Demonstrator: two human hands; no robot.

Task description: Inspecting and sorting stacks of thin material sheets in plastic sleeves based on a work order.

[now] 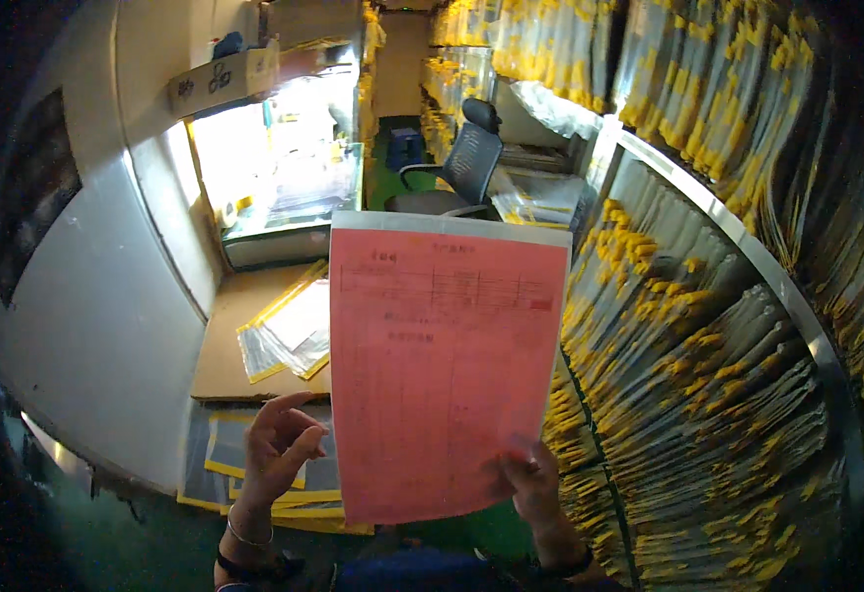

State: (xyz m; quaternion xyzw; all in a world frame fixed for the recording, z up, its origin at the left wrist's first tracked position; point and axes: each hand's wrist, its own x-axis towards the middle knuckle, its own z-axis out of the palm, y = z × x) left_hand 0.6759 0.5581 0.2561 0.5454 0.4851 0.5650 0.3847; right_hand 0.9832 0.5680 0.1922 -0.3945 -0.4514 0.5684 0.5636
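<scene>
A pink printed form (442, 385) stands upright in front of me, with a pale sheet or sleeve showing behind its top and right edges. My right hand (533, 485) grips it at the lower right; the fingertips are blurred. Beside the left edge of the form is my left hand (282, 449), its fingers loosely bent and apart, with nothing in them. A bangle and a dark band circle the left wrist. Beyond that hand, yellow-edged clear sleeves with white papers (299, 326) lie on a brown cardboard surface (217, 345).
More yellow-edged sleeves (244, 444) lie lower, below the cardboard. Racks packed with yellow-tabbed sleeves (688, 375) fill the right side, crossed by a metal shelf edge (748, 237). Farther off are an office chair (471, 158), a blue stool (404, 148) and a brightly lit desk (303, 197).
</scene>
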